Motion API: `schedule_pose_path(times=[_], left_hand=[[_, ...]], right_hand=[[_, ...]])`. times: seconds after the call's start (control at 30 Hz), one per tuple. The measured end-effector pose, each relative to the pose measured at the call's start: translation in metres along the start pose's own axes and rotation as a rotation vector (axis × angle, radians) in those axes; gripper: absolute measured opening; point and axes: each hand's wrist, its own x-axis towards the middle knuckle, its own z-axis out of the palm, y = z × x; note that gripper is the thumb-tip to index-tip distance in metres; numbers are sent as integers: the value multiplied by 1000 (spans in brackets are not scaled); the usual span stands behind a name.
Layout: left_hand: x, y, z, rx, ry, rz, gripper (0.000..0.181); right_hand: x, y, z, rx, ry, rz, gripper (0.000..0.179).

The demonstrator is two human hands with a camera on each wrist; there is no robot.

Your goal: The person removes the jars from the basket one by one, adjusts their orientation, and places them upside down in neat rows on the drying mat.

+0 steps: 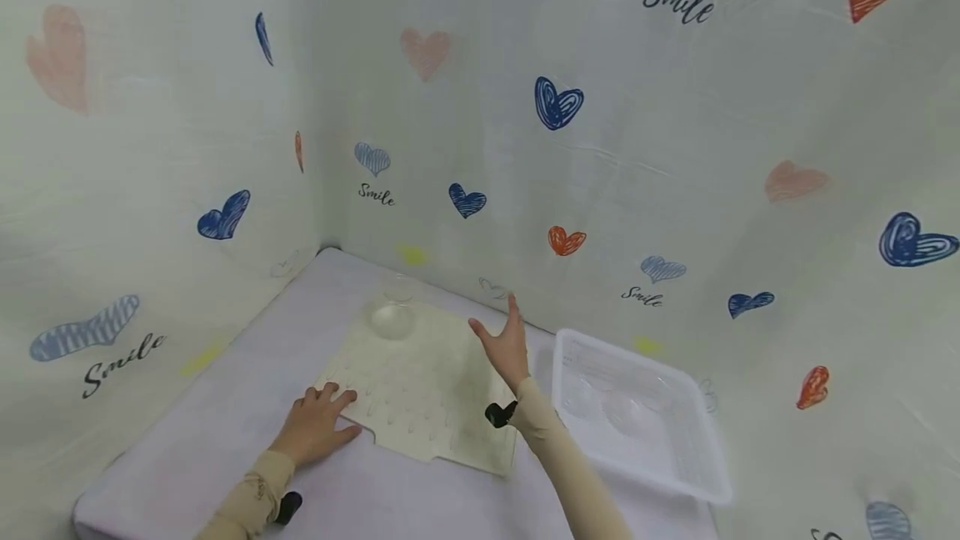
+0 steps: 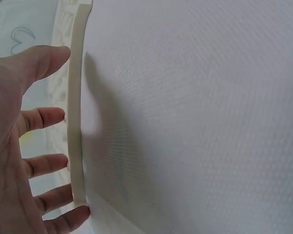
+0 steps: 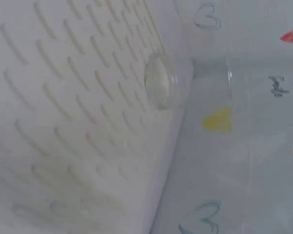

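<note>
A flat cream board [image 1: 412, 377] with rows of raised ridges lies on the table. On its far part stands a clear glass [image 1: 392, 320], also in the right wrist view, where the glass [image 3: 161, 83] appears upright on its side of the tilted picture. My left hand [image 1: 318, 423] is at the board's near left corner; in the left wrist view its spread fingers [image 2: 49, 165] reach the board's edge [image 2: 75, 107]. Raised above the board's right side, my right hand [image 1: 506, 348] holds nothing, thumb and fingers apart. Only a fingertip of it shows in the right wrist view.
To the right of the board stands a white plastic basket [image 1: 716, 440] with clear glassware [image 1: 622, 411] in it. A white curtain [image 1: 487, 132] printed with hearts hangs behind and on the left, close to the table's edges. White cloth [image 1: 405, 494] covers the table.
</note>
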Motion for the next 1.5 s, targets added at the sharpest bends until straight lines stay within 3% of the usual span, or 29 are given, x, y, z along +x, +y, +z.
schedule_pose_path(times=[0.23, 0.43, 0.5, 0.63, 0.83, 1.0, 1.23, 1.5], left_hand=[[-6, -4, -6, -12, -17, -14, 60], [-1, 2, -7, -2, -90, -19, 64], [3, 5, -6, 3, -110, -19, 65], [2, 3, -7, -3, -124, -36, 65], [2, 4, -10, -23, -151, -50, 66], [3, 6, -10, -21, -146, -29, 64], [4, 5, -12, -43, -169, -29, 65], [19, 11, -28, -120, -295, -60, 56]], right_hand=[[-21, 50, -67, -2, 229, 87, 94], [-35, 96, -117, -144, 358, 179, 91], [-37, 108, -132, -183, 341, 228, 96], [-31, 121, -142, -204, 216, 314, 107], [-22, 140, -142, -195, 105, 334, 117], [-19, 143, -142, -174, 107, 350, 118], [-24, 131, -148, -107, 204, 383, 115], [-32, 93, -158, -158, 307, 260, 111]])
